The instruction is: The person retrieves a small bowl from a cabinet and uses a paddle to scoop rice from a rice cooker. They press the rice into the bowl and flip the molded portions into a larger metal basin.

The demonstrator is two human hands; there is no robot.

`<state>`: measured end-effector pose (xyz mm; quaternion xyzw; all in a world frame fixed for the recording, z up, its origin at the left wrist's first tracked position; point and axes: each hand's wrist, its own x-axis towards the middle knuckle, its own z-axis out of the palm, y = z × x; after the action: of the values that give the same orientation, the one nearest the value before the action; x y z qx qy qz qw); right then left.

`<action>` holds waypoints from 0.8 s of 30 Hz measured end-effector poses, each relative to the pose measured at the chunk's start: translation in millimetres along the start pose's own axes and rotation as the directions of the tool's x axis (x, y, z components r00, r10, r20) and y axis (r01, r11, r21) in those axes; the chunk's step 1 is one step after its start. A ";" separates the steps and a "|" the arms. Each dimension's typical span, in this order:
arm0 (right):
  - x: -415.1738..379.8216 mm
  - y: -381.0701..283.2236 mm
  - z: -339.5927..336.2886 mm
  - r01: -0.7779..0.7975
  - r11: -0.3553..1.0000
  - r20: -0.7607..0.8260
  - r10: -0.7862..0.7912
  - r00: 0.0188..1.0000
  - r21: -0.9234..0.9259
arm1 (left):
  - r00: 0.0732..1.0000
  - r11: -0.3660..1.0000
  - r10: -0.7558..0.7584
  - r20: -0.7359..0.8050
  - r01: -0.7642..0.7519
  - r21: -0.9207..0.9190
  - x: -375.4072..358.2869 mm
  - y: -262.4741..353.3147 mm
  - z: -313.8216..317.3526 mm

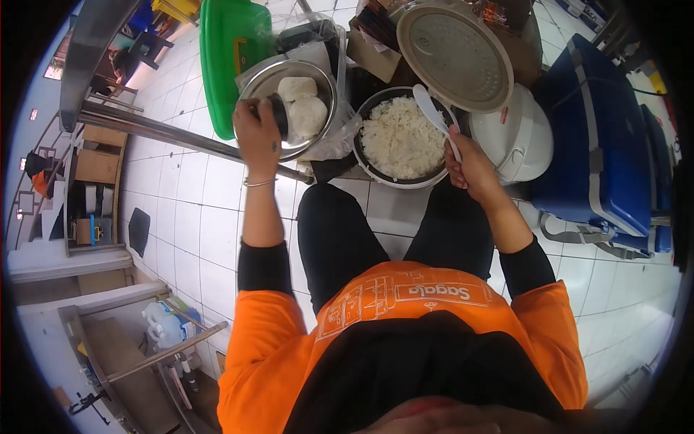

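My left hand (259,141) is wrapped round a small black cup (277,116), which is tilted over the left side of a metal bowl (329,87). Two white moulded lumps of rice (307,117) lie in that bowl, beside the cup. What the cup contains is hidden. In my right hand (471,168) is a white rice paddle (429,108), its blade over the far right edge of a round pot (383,177). Loose cooked rice (402,141) fills much of the pot.
The open rice cooker lid (455,54) stands behind the pot, with the white cooker body (513,137) at right. A green plastic lid or tub (223,65) is left of the bowl. Blue boxes (593,137) stand far right. A metal rail (159,134) runs at left.
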<state>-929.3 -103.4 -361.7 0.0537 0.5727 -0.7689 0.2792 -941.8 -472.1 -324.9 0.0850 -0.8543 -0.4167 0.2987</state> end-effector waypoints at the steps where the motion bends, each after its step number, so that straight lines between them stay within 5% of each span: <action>1: 0.0 1.8 -2.3 -0.020 0.997 -0.027 0.018 0.999 -0.071 | 0.995 0.930 0.101 0.021 -0.102 0.353 -1.5 4.2 -4.6; 2: -1.2 4.7 -3.9 -0.046 0.989 -0.054 0.039 0.998 -0.142 | 0.980 0.730 0.186 0.075 -0.189 0.657 -3.3 7.0 -8.8; 8: 2.7 12.5 -12.5 -0.055 0.987 -0.166 0.030 0.986 -0.149 | 0.978 0.844 0.204 0.041 -0.197 0.498 25.0 -30.9 -35.7; 9: 5.1 12.7 -18.6 -0.057 0.987 -0.169 0.030 0.985 -0.153 | 0.982 0.939 0.188 -0.035 -0.169 0.300 23.9 -32.9 -38.9; 11: 11.4 9.9 -32.1 0.047 0.950 -0.168 -0.103 0.980 -0.309 | 0.883 0.788 0.469 -0.030 -0.402 0.467 21.9 -63.1 -54.6; 12: 12.7 5.7 -35.3 0.046 0.948 -0.176 -0.106 0.979 -0.315 | 0.883 0.793 0.468 -0.034 -0.402 0.457 8.2 -62.7 -50.6; 13: 13.1 1.4 -38.8 0.111 0.885 -0.125 -0.186 0.975 -0.452 | 0.960 0.981 0.188 -0.205 -0.195 -0.014 -15.2 -56.2 -45.0; 14: 12.8 -2.8 -42.0 0.171 0.799 -0.064 -0.252 0.966 -0.576 | 0.966 0.864 -0.151 -0.208 0.028 -0.502 -40.5 -47.6 -38.7; 16: 13.7 -14.8 -44.1 0.085 0.665 -0.106 -0.241 0.965 -0.742 | 0.917 0.846 -0.295 -0.270 0.120 -0.519 -90.1 -17.7 -22.4; 18: 23.8 -16.6 -51.8 0.106 -0.127 0.153 -0.459 0.875 -0.986 | 0.839 0.555 -0.539 -0.082 0.280 -0.783 -134.8 -14.7 -13.1; 20: 29.9 -31.9 -25.3 0.056 -0.147 0.120 -0.469 0.875 -0.987 | 0.773 0.391 -0.626 0.105 0.427 -0.815 -174.4 -5.5 7.2; 23: 71.9 -42.8 -1.8 0.026 -0.434 0.209 -0.380 0.901 -0.900 | 0.722 0.346 -0.621 0.306 0.603 -0.719 -211.1 -26.6 36.1; 24: 86.0 -44.6 11.9 0.032 -0.499 0.241 -0.362 0.900 -0.866 | 0.666 0.226 -0.551 0.502 0.699 -0.679 -217.4 -37.6 45.9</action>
<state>-1020.5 -137.5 -354.4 -0.2481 0.9668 0.0542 -0.0281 -796.9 -380.0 -471.0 0.2344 -0.4565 -0.8573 0.0397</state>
